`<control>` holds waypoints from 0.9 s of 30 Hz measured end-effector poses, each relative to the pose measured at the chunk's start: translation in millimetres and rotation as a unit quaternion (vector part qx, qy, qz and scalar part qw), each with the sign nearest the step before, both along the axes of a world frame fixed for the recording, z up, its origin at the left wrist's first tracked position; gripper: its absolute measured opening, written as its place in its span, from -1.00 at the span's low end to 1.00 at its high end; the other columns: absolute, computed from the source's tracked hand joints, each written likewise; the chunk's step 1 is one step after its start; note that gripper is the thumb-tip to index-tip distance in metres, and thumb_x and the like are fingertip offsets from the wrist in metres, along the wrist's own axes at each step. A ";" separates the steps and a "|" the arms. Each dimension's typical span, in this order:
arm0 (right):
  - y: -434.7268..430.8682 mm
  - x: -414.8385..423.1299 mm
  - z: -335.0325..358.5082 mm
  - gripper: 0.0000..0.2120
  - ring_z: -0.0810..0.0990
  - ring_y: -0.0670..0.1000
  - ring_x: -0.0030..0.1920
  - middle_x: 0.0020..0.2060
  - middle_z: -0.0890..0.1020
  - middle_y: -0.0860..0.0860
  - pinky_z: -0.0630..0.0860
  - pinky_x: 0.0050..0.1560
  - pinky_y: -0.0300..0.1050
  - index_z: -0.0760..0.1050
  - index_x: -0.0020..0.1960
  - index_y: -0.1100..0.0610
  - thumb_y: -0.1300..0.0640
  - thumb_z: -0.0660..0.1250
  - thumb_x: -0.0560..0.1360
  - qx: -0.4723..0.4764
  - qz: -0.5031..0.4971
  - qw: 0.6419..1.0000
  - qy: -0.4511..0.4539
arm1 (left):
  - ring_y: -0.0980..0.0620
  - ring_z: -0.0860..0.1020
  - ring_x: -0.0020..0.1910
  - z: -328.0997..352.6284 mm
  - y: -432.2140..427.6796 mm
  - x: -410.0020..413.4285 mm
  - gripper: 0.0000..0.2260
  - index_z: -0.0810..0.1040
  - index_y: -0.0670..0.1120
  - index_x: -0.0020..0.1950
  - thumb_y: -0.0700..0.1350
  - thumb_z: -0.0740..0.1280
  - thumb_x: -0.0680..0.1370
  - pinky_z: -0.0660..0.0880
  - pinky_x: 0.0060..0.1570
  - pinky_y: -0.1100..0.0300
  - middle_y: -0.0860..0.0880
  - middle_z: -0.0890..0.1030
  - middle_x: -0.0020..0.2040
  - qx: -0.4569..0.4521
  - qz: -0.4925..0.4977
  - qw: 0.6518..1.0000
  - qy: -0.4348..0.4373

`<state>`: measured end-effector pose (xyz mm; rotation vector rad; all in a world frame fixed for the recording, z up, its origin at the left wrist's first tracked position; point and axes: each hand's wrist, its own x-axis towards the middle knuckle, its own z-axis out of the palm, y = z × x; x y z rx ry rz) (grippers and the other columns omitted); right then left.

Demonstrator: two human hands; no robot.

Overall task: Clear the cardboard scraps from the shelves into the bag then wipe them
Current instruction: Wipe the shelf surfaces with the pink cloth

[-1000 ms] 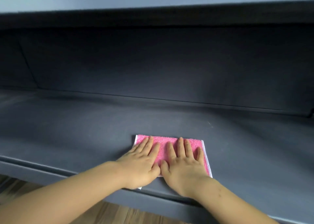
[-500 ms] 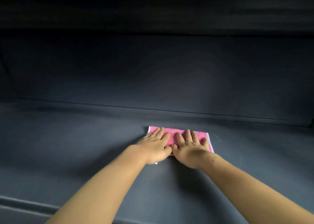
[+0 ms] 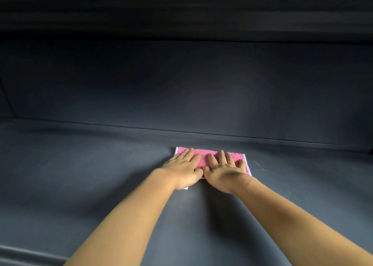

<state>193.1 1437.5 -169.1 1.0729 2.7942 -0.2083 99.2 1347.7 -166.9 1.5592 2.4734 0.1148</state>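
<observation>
Wiping stage: no cardboard scraps visible on the dark shelf [image 3: 80,174]. Left hand [image 3: 184,169] and right hand [image 3: 224,170], fingers straight, press the pink cloth [image 3: 205,156] flat, frame centre, near the back wall [image 3: 181,88].

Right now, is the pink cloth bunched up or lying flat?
Flat. The pink cloth lies spread on the shelf, pressed under the left hand and right hand.

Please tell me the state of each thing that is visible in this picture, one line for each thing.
Pink cloth: lying flat on the shelf, near the back wall, under both hands.
Left hand: flat, fingers straight, presses on the cloth.
Right hand: flat, fingers spread, presses on the cloth.
Shelf: dark grey, no cardboard scraps visible on it.
</observation>
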 end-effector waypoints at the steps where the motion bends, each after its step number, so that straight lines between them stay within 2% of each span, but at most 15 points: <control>1: 0.5 -0.4 -0.8 -0.46 -0.24 0.11 0.51 0.51 -0.21 0.10 -0.22 0.43 0.21 -0.21 0.51 0.01 -0.09 -0.19 0.58 0.003 -0.001 1.000 0.001 | 0.09 -0.23 0.51 -0.7 0.2 0.0 -0.51 -0.16 -0.01 0.53 0.00 -0.09 0.62 -0.24 0.44 0.19 -0.02 -0.22 0.54 0.004 0.003 1.000 0.000; 7: -6.9 3.6 -0.3 -0.46 -0.23 0.13 0.50 0.51 -0.21 0.12 -0.21 0.44 0.22 -0.21 0.51 0.03 -0.09 -0.20 0.59 0.010 -0.003 1.000 0.004 | 0.08 -0.22 0.51 0.4 -5.2 9.2 -0.52 -0.14 -0.01 0.53 -0.02 -0.11 0.63 -0.24 0.45 0.18 -0.04 -0.21 0.54 0.010 0.023 1.000 -0.001; 15: -58.1 16.5 1.9 -0.45 -0.26 0.17 0.49 0.50 -0.24 0.15 -0.23 0.43 0.25 -0.26 0.51 0.05 -0.10 -0.21 0.58 -0.004 0.009 1.000 -0.020 | 0.07 -0.27 0.50 5.6 -59.0 14.0 -0.51 -0.20 0.00 0.52 0.01 -0.11 0.63 -0.26 0.42 0.20 -0.03 -0.25 0.53 -0.023 -0.009 1.000 -0.001; 21: -120.9 14.1 -2.6 -0.41 -0.29 0.21 0.48 0.49 -0.26 0.20 -0.26 0.39 0.29 -0.29 0.50 0.10 -0.11 -0.21 0.57 0.003 0.055 0.998 -0.005 | 0.13 -0.32 0.47 5.1 -124.0 4.0 -0.50 -0.25 0.03 0.51 0.02 -0.11 0.63 -0.32 0.25 0.34 0.01 -0.31 0.52 -0.054 -0.012 0.998 0.007; 27: -163.1 -12.9 1.3 -0.42 -0.30 0.27 0.47 0.47 -0.27 0.25 -0.28 0.37 0.34 -0.30 0.49 0.17 -0.07 -0.20 0.59 0.000 0.085 0.996 -0.005 | 0.14 -0.32 0.47 9.9 -165.1 -15.7 -0.50 -0.28 0.02 0.51 0.02 -0.12 0.64 -0.30 0.35 0.30 0.01 -0.33 0.51 -0.088 0.012 0.996 0.025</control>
